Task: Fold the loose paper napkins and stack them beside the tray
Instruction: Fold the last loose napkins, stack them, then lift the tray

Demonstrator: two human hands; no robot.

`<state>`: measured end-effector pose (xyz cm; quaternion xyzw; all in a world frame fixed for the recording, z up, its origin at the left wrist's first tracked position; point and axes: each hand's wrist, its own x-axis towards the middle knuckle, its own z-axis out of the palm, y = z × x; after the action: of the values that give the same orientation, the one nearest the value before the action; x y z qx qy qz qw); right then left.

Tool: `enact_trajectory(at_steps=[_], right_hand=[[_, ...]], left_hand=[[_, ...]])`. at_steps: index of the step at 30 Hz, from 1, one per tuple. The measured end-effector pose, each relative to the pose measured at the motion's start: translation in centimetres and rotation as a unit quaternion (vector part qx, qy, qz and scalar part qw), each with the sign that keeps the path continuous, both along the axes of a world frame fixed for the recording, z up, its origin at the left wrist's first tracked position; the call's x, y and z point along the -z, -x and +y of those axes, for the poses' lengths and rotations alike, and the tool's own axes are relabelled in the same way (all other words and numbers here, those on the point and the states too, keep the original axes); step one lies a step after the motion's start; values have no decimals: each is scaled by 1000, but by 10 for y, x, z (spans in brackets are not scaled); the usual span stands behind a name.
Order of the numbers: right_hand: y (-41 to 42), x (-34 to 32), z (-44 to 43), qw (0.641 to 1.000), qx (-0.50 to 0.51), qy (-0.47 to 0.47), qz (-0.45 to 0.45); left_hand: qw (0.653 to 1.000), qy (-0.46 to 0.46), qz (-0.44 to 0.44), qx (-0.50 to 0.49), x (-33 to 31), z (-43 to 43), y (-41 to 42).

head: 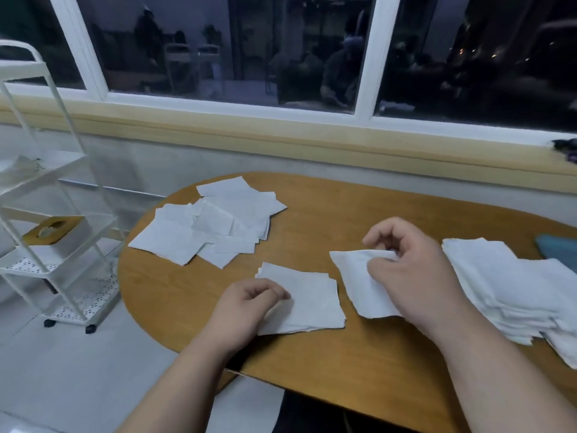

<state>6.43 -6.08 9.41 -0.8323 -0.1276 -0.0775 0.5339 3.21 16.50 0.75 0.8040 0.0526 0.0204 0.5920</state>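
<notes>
Pinching a white napkin in the right hand and a folded napkin in the left hand, loose pile beyond the left grip, stack just right of the right grip.

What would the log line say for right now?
left hand: pinches flat napkin | right hand: holds second napkin | loose pile: far left | stack: right

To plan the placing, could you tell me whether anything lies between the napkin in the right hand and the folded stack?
Nothing visible: only bare table separates the napkin in the right hand from the stack.
</notes>
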Motion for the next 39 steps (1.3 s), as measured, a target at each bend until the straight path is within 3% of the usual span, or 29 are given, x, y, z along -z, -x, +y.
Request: enact_trajectory(at_steps=[4, 7, 11, 17, 21, 27, 34, 39], right_hand=[[10, -5, 14, 985, -104, -134, 17], [-1, 22, 32, 971, -94, -183, 122], [-9, 79, 41, 987, -2, -40, 153], [-10, 100, 37, 994, 57, -30, 88], [-12, 103, 34, 991, 85, -67, 72], [-15, 108, 35, 995, 90, -35, 38], [-15, 113, 37, 998, 63, 8, 3], [-11, 108, 30, 992, 48, 109, -32]], left_hand=[[998, -5, -20, 57, 3, 6, 4], [992, 25, -44, 116, 5, 12, 8], [991, -11, -55, 125, 11, 20, 1], [980, -45, -123, 147, 18, 23, -5], [981, -50, -95, 162, 18, 25, -5], [988, -23, -33, 148, 14, 19, 0], [990, -116, -21, 78, 12, 2, 2], [996, -70, 2, 54, 6, -2, 8]])
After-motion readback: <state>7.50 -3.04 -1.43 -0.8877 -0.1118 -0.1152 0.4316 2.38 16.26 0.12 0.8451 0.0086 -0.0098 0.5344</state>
